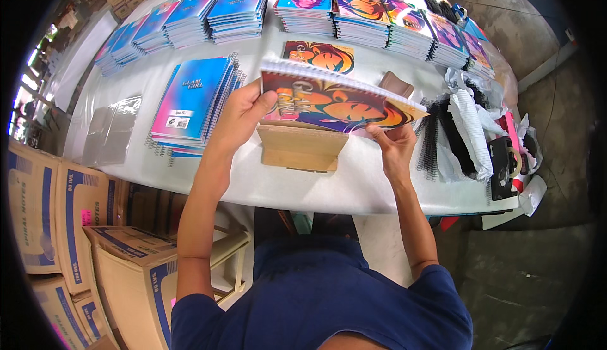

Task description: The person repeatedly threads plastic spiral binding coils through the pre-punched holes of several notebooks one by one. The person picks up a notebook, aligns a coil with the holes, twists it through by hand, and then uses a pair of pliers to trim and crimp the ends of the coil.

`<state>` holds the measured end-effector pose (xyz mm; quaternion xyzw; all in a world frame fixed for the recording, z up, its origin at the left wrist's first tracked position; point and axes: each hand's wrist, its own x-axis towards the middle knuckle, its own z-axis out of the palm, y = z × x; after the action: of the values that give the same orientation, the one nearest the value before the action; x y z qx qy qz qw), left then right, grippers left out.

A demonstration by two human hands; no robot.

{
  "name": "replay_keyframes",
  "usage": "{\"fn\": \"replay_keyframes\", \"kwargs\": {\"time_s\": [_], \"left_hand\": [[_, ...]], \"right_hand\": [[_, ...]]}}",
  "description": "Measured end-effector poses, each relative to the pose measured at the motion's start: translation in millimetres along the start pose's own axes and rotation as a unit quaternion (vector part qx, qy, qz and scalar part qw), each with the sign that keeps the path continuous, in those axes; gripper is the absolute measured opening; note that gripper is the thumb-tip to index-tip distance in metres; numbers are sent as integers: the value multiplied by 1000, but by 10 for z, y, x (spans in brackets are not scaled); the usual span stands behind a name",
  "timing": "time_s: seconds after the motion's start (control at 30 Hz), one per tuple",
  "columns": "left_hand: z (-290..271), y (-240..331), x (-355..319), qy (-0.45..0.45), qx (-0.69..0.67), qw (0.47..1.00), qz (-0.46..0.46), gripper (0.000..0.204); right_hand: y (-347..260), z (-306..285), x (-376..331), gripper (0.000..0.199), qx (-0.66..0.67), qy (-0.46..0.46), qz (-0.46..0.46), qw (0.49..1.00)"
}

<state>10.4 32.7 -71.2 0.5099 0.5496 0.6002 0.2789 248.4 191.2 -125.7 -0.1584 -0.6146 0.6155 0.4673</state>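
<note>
A spiral notebook (329, 100) with an orange and dark red illustrated cover is held up in front of me, tilted, its coil along the upper edge. My left hand (243, 119) grips its left end, thumb on the cover. At the lower right edge my right hand (395, 147) pinches it, thumb on the front. Under the notebook stands a brown cardboard piece (302, 149), partly hidden. Behind it lies a similar orange cover (325, 56). Left of my left hand is a stack of blue and pink spiral notebooks (193, 100), coils sticking out on both sides.
Stacked notebooks (237, 12) line the table's far side, with illustrated ones (360, 18) at the right. Black binding coils and plastic wrapping (468, 128) crowd the right edge. A clear plastic sheet (114, 128) lies left. Cardboard boxes (133, 249) stand below the table at left.
</note>
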Motion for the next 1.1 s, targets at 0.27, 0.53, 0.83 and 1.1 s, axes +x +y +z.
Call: {"fn": "replay_keyframes", "kwargs": {"time_s": [0.27, 0.53, 0.83, 1.1], "left_hand": [[8, -180, -197, -1, -32, 999, -11, 59], [392, -1062, -465, 201, -29, 979, 9, 95], [271, -418, -507, 251, 17, 963, 95, 91], [386, -45, -513, 261, 166, 944, 113, 70]], "right_hand": [[35, -50, -57, 36, -257, -141, -13, 956], [412, -181, -213, 49, -402, -207, -9, 892], [787, -1613, 1138, 18, -767, 88, 44, 635], [561, -1682, 1311, 22, -337, 90, 292, 891]]}}
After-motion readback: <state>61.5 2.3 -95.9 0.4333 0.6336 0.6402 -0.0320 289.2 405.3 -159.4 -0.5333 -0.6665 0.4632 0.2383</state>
